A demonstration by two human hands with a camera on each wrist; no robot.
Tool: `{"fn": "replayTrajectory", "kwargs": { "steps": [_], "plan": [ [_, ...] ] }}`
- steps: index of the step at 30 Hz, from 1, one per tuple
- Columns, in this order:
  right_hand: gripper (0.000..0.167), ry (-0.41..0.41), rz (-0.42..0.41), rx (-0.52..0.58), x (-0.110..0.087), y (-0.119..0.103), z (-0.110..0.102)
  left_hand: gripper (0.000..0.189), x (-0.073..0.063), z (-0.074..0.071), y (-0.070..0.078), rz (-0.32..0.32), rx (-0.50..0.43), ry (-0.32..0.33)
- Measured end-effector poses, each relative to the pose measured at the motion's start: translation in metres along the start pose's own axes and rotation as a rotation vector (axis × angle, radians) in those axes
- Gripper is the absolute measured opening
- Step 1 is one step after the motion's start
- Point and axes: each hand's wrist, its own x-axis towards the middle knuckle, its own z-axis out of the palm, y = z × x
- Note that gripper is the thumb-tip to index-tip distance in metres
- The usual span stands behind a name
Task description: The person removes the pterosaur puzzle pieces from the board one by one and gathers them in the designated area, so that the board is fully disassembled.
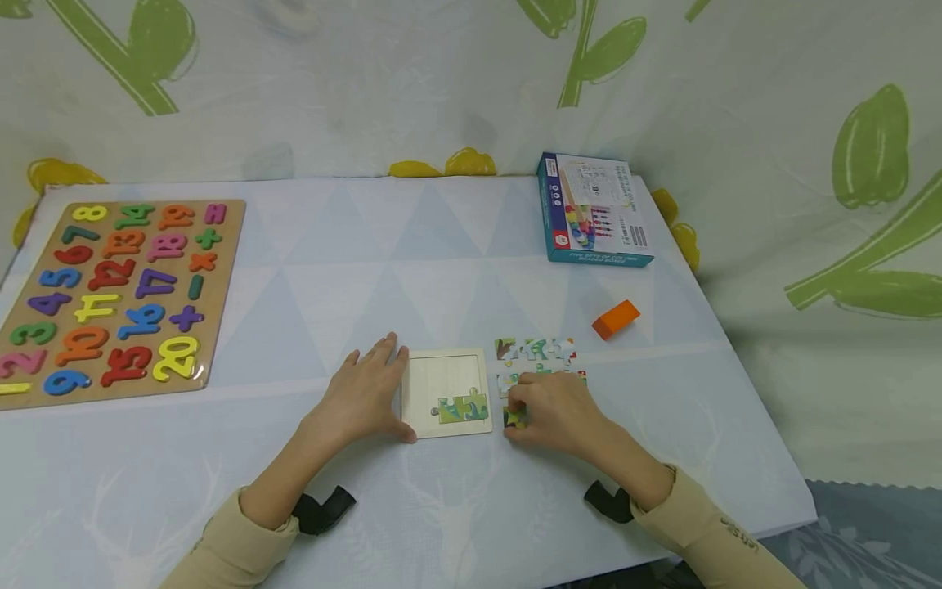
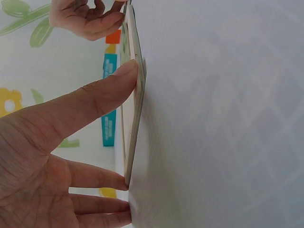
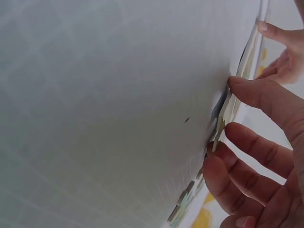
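Observation:
A square wooden puzzle tray (image 1: 443, 372) lies in front of me, with joined green puzzle pieces (image 1: 464, 407) in its near right part. My left hand (image 1: 364, 393) rests along its left side, fingers spread. In the left wrist view the thumb (image 2: 107, 88) touches one tray corner and a straight finger touches another. To the tray's right, my right hand (image 1: 555, 409) pinches a green puzzle piece (image 1: 513, 418) between thumb and fingers, low at the tabletop. The hand partly hides that piece and a row behind it. Farther back lies another row of puzzle pieces (image 1: 536, 349).
A board of colourful numbers (image 1: 158, 229) lies at the left. An orange block (image 1: 616, 319) sits beyond the loose pieces, and a blue and white box (image 1: 596, 209) stands near the back right edge. A patterned cloth (image 1: 324, 286) covers the table.

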Motion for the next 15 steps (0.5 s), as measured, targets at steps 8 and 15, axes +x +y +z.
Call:
{"fn": "replayTrajectory", "kwargs": {
  "steps": [8, 15],
  "plan": [
    [0.021, -0.041, 0.029, -0.016, 0.0002, -0.001, -0.0023, 0.109, 0.0006, 0.0005, 0.0, -0.008, -0.005, -0.013],
    [0.026, -0.037, 0.022, -0.035, 0.0041, -0.0048, -0.0054, 0.109, 0.0012, 0.0012, -0.0005, -0.011, -0.003, -0.016]
  ]
}}
